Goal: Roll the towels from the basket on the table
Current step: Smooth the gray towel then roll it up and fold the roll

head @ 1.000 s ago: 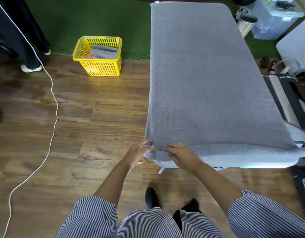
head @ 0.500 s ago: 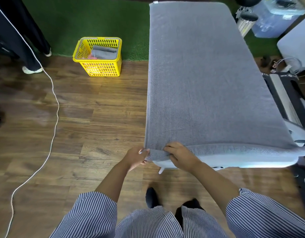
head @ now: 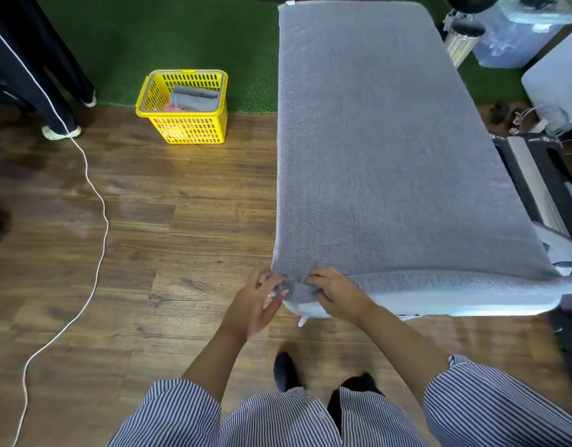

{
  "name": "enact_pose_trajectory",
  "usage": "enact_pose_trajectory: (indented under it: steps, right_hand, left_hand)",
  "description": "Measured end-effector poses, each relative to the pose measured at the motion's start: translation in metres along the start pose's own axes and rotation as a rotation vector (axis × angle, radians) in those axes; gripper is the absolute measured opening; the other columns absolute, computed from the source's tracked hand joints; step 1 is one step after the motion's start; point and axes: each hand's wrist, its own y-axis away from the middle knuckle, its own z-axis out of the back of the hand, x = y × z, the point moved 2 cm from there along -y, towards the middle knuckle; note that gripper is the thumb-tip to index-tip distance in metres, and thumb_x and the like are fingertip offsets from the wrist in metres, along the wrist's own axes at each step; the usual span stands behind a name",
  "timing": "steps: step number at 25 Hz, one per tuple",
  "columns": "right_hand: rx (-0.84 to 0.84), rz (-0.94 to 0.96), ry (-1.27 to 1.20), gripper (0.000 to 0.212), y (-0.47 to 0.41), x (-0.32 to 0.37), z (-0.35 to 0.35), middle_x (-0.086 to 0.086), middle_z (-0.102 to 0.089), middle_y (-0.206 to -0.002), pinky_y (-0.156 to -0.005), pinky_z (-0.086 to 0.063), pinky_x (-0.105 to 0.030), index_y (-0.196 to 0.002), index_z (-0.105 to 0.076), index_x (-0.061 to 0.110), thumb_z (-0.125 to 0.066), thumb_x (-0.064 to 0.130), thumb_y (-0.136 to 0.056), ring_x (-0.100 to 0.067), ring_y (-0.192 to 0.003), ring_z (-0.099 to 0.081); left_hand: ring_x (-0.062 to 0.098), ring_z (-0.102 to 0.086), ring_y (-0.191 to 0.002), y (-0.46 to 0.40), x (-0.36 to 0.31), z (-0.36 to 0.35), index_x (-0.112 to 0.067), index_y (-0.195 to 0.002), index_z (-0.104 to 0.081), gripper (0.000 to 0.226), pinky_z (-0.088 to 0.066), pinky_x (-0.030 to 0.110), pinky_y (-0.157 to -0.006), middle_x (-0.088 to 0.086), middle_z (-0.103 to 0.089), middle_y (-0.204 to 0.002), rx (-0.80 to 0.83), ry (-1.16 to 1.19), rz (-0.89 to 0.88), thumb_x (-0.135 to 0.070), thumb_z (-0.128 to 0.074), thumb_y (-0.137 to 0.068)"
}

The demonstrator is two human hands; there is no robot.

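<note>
Towel (head: 391,150), gray, lies spread flat over the desk (head: 439,306), filling the right half of the frame; its near edge hangs over the desk's front rim. Left hand (head: 262,296) & right hand (head: 337,293) sit at lower center, both at the towel's near-left corner. Right hand grips the folded edge, fingers curled round it. Left hand pinches the corner w/ fingertips, though it's blurred. Yellow basket (head: 184,127) stands on the floor at upper left, well apart from the desk, w/ folded gray towels (head: 194,98) inside. White cord (head: 94,188) trails down the left side.
</note>
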Motion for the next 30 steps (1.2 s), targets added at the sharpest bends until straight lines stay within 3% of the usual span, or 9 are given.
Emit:
enact_pose_trajectory:
  steps: [2, 6, 12, 14, 16, 19, 22, 26, 30]
  right_hand:
    - [-0.001, -0.004, -0.004, 0.033, 0.0, 0.0, 0.001, -0.006, -0.059, -0.113, -0.096, -0.029, -0.018, -0.114, -0.062, 0.004, -0.046, 0.001, -0.085, -0.022, -0.108, -0.048]
    - [-0.007, 0.003, -0.013, 0.031, 0.0, -0.001, 0.0, -0.006, -0.058, -0.114, -0.095, -0.027, -0.015, -0.115, -0.061, 0.005, -0.048, 0.002, -0.087, -0.021, -0.109, -0.048]
    - [-0.005, 0.0, -0.024, 0.032, 0.0, 0.0, 0.001, -0.006, -0.057, -0.117, -0.097, -0.026, -0.015, -0.117, -0.06, 0.004, -0.048, 0.001, -0.087, -0.021, -0.111, -0.046]
    - [-0.003, -0.003, -0.029, 0.032, 0.0, -0.001, 0.002, -0.007, -0.057, -0.117, -0.097, -0.025, -0.014, -0.117, -0.06, 0.004, -0.047, 0.001, -0.088, -0.021, -0.111, -0.046]
    - [0.002, 0.001, -0.034, 0.032, 0.0, -0.001, 0.003, -0.007, -0.057, -0.117, -0.096, -0.025, -0.013, -0.117, -0.061, 0.004, -0.047, 0.001, -0.088, -0.021, -0.111, -0.046]
    - [0.01, 0.017, -0.047, 0.032, 0.002, -0.002, 0.004, -0.004, -0.055, -0.117, -0.095, -0.026, -0.014, -0.118, -0.06, 0.006, -0.046, 0.004, -0.09, -0.018, -0.111, -0.044]
    - [0.018, 0.044, -0.042, 0.033, 0.004, -0.003, 0.005, -0.002, -0.05, -0.11, -0.093, -0.034, -0.021, -0.115, -0.061, 0.007, -0.041, 0.01, -0.088, -0.016, -0.104, -0.044]
    - [0.027, 0.038, -0.042, 0.034, 0.002, -0.005, 0.006, -0.001, -0.05, -0.108, -0.092, -0.04, -0.029, -0.115, -0.059, 0.008, -0.04, 0.009, -0.087, -0.013, -0.101, -0.043]
    - [0.036, -0.003, -0.072, 0.036, -0.001, -0.007, 0.012, -0.001, -0.054, -0.118, -0.088, -0.036, -0.021, -0.124, -0.05, 0.015, -0.043, 0.004, -0.089, -0.015, -0.108, -0.047]
  left_hand:
    - [0.009, -0.059, -0.089, 0.003, 0.003, -0.003, -0.018, -0.12, -0.056, 0.035, -0.052, 0.022, -0.065, -0.002, -0.046, -0.126, 0.047, -0.104, -0.119, -0.035, -0.061, -0.09]
    - [0.018, -0.063, -0.078, 0.005, 0.016, -0.006, -0.023, -0.116, -0.053, 0.029, -0.04, 0.029, -0.058, -0.006, -0.06, -0.111, 0.08, -0.36, -0.147, -0.017, -0.053, -0.088]
    - [0.019, -0.054, -0.108, 0.0, 0.007, -0.004, -0.021, -0.116, -0.058, 0.042, -0.04, 0.05, -0.095, -0.005, -0.061, -0.115, 0.144, -0.445, -0.098, -0.042, -0.053, -0.079]
    - [0.018, -0.057, -0.102, -0.001, 0.005, -0.006, -0.019, -0.111, -0.06, 0.04, -0.034, 0.043, -0.097, -0.004, -0.063, -0.109, 0.142, -0.452, -0.128, -0.039, -0.053, -0.077]
    - [0.017, -0.06, -0.091, -0.004, 0.004, -0.005, -0.018, -0.102, -0.062, 0.029, -0.031, 0.033, -0.087, -0.005, -0.063, -0.096, 0.091, -0.423, -0.124, -0.031, -0.051, -0.079]
    - [0.017, -0.06, -0.08, -0.011, 0.006, -0.001, -0.02, -0.093, -0.066, 0.024, -0.033, 0.032, -0.078, -0.007, -0.061, -0.084, 0.042, -0.4, -0.115, -0.029, -0.048, -0.081]
    - [0.02, -0.06, -0.084, -0.017, 0.003, -0.004, -0.019, -0.088, -0.066, 0.024, -0.041, 0.038, -0.076, -0.003, -0.06, -0.091, 0.052, -0.453, -0.096, -0.031, -0.047, -0.08]
    - [0.025, -0.056, -0.095, -0.018, -0.013, -0.015, -0.012, -0.1, -0.063, 0.028, -0.04, 0.043, -0.09, 0.006, -0.058, -0.108, 0.04, -0.536, -0.135, -0.027, -0.048, -0.081]
    - [0.023, -0.061, -0.095, -0.016, -0.02, -0.02, -0.013, -0.103, -0.064, 0.028, -0.042, 0.033, -0.087, 0.001, -0.065, -0.107, -0.003, -0.531, -0.232, -0.009, -0.047, -0.081]
